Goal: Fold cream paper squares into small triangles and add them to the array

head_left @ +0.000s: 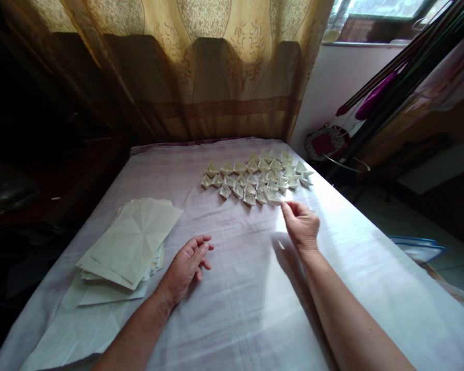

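Note:
Several small folded paper boats [257, 178] lie in rows on the far part of a bed covered with a pale striped sheet [239, 309]. My right hand [301, 222] reaches toward the nearest row, its fingertips pinched at the edge of one folded paper boat [275, 198]. My left hand [188, 265] rests on the sheet with fingers loosely curled and apart, holding nothing. A stack of creased cream paper sheets [127, 245] lies just left of my left hand.
A patterned tan curtain [201, 72] hangs behind the bed. Right of the bed stand leaning rods and cloth [394, 77], a round red object [327, 144] and a blue-rimmed item [417, 247] on the floor. The left side is dark.

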